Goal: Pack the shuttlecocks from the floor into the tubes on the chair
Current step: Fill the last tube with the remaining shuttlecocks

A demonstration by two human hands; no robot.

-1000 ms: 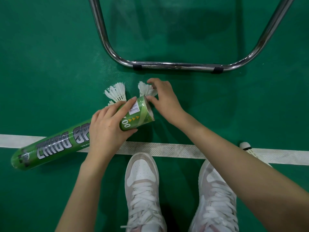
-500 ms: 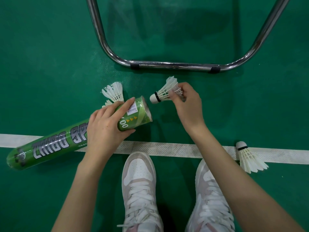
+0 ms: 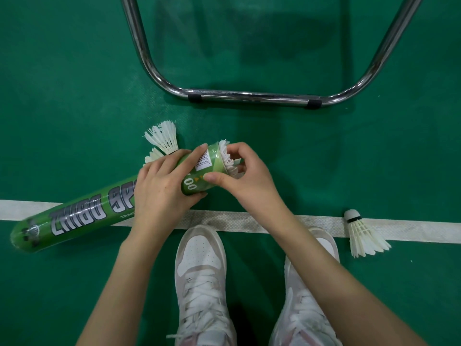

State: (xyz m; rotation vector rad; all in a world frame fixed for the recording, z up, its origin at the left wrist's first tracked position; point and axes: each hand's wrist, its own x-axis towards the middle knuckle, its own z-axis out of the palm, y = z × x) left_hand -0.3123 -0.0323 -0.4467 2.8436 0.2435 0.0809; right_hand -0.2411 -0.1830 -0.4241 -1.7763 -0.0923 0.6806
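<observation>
- Green tube (image 3: 82, 216) lay tilted over the floor (image 3: 62, 83), closed end at near left, open mouth raised toward centre; silver lettering ran along its side, a white barcode label sat near the mouth.
- White court line (image 3: 274, 224) crossed the floor left to right, passing under the tube's middle.
- Left hand (image 3: 162, 193) gripped the tube near its open end; fingers curled over the top, thumb wrapped underneath, forefinger reaching to the barcode label.
- Two shuttlecocks lay on the floor just beyond the left hand: an upper one (image 3: 163, 137) with feathers fanned out to the far side, and a second (image 3: 152, 156) mostly hidden behind the fingers.
- A shuttlecock (image 3: 228, 158) sat in the tube mouth, cork end inside, feather skirt only partly protruding.
- Right hand (image 3: 247, 176) was at the mouth, fingers curled round the protruding feathers, thumb pressed against the tube's rim.
- Chrome chair frame (image 3: 249, 97) rested on the floor on the far side, its crossbar running left to right with two black clips.
- Two white sneakers (image 3: 202, 278) stood at near centre, toes touching the court line.
- One more shuttlecock (image 3: 361, 233) lay on the floor at right, cork on the line, feathers pointing near, well apart from both hands.
</observation>
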